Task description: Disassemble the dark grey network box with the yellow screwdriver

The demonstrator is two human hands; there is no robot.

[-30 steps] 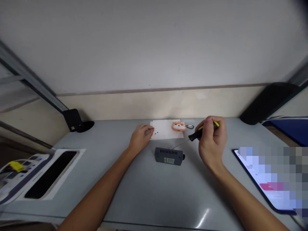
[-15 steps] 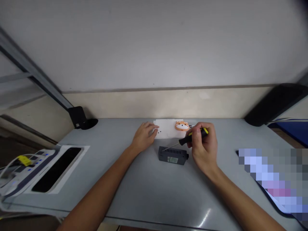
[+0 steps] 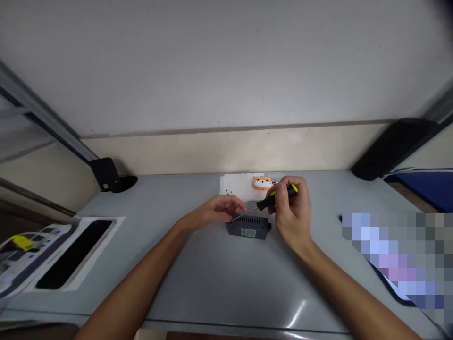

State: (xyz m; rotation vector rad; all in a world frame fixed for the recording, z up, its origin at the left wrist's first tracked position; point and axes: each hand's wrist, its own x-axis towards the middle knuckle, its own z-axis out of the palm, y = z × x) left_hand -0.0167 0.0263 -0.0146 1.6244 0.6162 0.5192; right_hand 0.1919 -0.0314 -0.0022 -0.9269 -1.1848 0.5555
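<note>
From the head camera, your right hand (image 3: 290,208) is wrapped around the black and yellow handle of a small screwdriver (image 3: 274,197); you hold it slanted, so its thin metal tip points down toward 8 o'clock and lands on the top left corner of the little dark box (image 3: 248,225); that looks like the way to reach a tiny screw there, though the screw is too small to see. Your left hand (image 3: 220,213) sits at 9 o'clock from the box, fingers curled and pinched close to the tip; it touches the left end of the box, likely to keep it from sliding; you cannot tell if something tiny is between those fingers.

The box lies flat in the middle of the grey table (image 3: 226,278); it is small, dark grey, long and low, with a row of little slits on top and a green and white sticker on the front.

At 12 o'clock from the box lies a white paper (image 3: 236,186) with a few tiny dark dots (image 3: 229,191), maybe screws kept safe; an orange animal toy (image 3: 262,182) rests on the paper's right edge. Far off at 9 o'clock sits a white machine (image 3: 53,245); at 3 o'clock a blurred screen (image 3: 396,250).
</note>
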